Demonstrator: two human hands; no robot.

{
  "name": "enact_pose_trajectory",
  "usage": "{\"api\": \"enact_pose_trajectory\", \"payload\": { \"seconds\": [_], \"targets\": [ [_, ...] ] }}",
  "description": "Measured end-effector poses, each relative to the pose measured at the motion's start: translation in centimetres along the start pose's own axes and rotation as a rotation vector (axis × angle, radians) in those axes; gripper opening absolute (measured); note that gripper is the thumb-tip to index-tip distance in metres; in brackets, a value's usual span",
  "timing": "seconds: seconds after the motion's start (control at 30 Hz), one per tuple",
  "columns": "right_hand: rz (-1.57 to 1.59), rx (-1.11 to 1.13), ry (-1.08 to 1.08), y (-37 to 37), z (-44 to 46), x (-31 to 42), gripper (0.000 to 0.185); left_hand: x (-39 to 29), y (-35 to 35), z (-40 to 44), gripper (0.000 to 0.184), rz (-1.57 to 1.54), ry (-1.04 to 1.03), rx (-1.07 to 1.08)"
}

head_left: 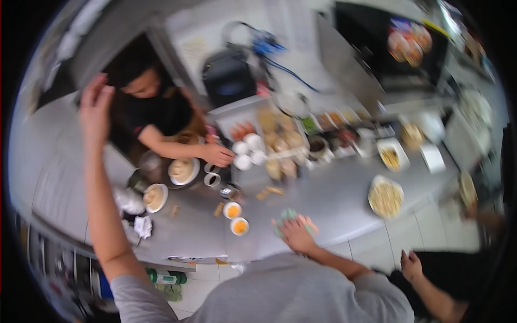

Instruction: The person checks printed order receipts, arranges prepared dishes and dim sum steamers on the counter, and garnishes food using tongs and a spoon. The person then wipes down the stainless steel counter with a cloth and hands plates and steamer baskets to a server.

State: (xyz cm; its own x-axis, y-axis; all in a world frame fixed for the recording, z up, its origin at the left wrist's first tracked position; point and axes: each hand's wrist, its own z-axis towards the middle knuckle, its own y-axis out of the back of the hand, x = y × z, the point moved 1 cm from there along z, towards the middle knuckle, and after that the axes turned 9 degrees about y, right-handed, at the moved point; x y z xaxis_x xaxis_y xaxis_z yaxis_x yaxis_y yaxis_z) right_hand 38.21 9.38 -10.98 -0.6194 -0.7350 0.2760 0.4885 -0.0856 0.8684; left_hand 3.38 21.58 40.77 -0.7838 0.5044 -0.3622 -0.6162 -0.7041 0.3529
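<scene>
My left hand (97, 110) is raised at the upper left, above the counter, with its fingers apart and nothing in it. On the steel counter (328, 215), my right hand (297, 234) presses on a green and pink cloth (287, 217). The fingers of that hand lie spread over the cloth. To its left stand two small white cups with orange contents, one (232, 210) just behind the other (239, 226). Small tan pieces (270, 192) lie behind the cloth.
Across the counter a person's hand (218, 155) reaches to white round items (249, 152). Bowls (183, 171) stand at left, a white dish (385, 197) at right. Another person's hand (412, 266) is at lower right. Food trays (326, 123) line the back.
</scene>
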Motion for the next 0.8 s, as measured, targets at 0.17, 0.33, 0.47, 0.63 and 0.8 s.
{"api": "enact_pose_trajectory", "payload": {
  "seconds": [0.17, 0.33, 0.47, 0.63, 0.8],
  "targets": [
    [0.011, -0.121, -0.246, -1.3, -0.1, -1.2, 0.033, -3.6, -6.8, -2.3, 0.022, -0.224, 0.014, 0.379],
    [0.245, -0.247, -0.639, 1.5, -0.9, -3.5, 0.035, -9.8, -11.8, -12.6, 0.012, -0.269, -0.114, 0.822],
    [0.242, -0.577, -0.780, 3.9, -4.6, -4.6, 0.050, -8.3, -14.8, -20.8, 0.022, -0.244, -0.116, 1.068],
    [1.084, -1.389, -1.336, 8.3, -13.5, -10.6, 0.059, -5.8, -19.1, -30.4, 0.022, -0.485, 0.434, 1.162],
    [1.086, -1.612, -1.289, 10.3, -16.1, -14.9, 0.042, -7.6, -23.8, -37.9, 0.023, -0.727, 0.799, 1.172]
  ]
}}
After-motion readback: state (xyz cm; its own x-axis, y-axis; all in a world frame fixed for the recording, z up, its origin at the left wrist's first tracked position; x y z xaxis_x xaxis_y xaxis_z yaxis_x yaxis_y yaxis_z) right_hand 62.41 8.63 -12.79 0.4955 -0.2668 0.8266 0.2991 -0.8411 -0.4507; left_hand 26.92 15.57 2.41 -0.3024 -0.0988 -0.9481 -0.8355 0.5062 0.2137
